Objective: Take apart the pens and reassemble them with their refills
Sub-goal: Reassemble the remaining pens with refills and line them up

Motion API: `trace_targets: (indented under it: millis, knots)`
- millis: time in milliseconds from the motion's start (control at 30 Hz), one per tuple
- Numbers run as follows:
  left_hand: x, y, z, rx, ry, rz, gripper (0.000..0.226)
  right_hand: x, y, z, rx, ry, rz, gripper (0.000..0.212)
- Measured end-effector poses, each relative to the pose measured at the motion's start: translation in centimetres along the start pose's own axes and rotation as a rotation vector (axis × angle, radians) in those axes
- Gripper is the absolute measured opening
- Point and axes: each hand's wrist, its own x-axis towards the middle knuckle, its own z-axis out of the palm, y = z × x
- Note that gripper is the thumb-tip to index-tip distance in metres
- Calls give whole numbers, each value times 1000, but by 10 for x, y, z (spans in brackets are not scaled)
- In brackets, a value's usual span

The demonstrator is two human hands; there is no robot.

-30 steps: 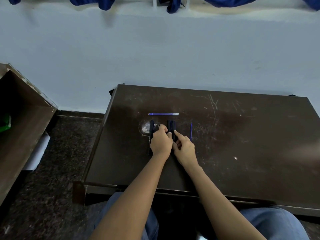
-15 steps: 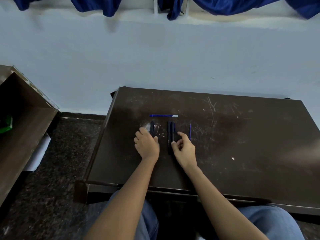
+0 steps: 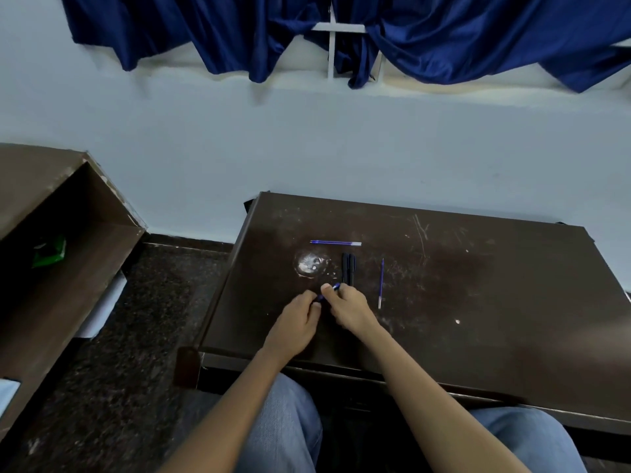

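Brown and scratched, the desk (image 3: 478, 302) stands against a pale blue wall (image 3: 307, 148), with a dark blue curtain (image 3: 239, 29) bunched along the sill at twelve o'clock. At nine o'clock from the desk sits an open brown shelf unit (image 3: 68, 233) with a green packet (image 3: 49, 250) inside. A whitish scuff (image 3: 310, 264) marks the desktop at about eleven o'clock from the hands. Jeans (image 3: 283, 421) show below the near edge.

Both hands are close together near the front of the desk, nothing covering them. The left hand (image 3: 295, 322) has its fingers curled, pinching the lower end of the held pen (image 3: 328, 292). The right hand (image 3: 351, 310) is curled on the upper end, thumb on top. The pen slants between them, showing blue where the fingers leave it bare; whether it is already coming apart I cannot tell.

Two black pens (image 3: 348, 269) lie side by side at twelve o'clock, just beyond the right hand's knuckles. One refill (image 3: 336, 243) lies crosswise farther out at twelve. A second refill (image 3: 381, 283) lies lengthwise at two o'clock, apart from the right hand.
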Motion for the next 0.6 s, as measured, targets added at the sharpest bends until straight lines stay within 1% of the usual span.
trace_targets:
  millis: [67,133,200,267,367,400,467,533,567,600]
  knots:
    - [-12,1,-3,-12,31,-29,20,-8,-7,1,10,-78,2,35]
    - [-20,1,-7,60,91,-52,20,-17,-14,3,97,-121,30,33]
    - [-25,6,-12,150,155,-76,20,-25,-20,7,187,-114,68,32]
    - [-27,12,-15,188,182,-103,21,-29,-24,8,259,-95,97,32]
    - [-28,18,-18,223,193,-155,25,-28,-31,7,261,-83,124,30]
    - [-28,18,-19,218,191,-176,29,-27,-34,7,249,-90,135,29]
    - [-29,17,-21,165,165,-242,43,-23,-39,6,252,-88,169,27]
    - [-30,13,-22,68,144,-337,56,-15,-40,3,315,-15,211,26]
    - [-31,11,-24,20,142,-379,56,-10,-39,0,320,42,202,24]
    - [-33,8,-25,-25,144,-410,53,-5,-36,-4,270,102,164,23]
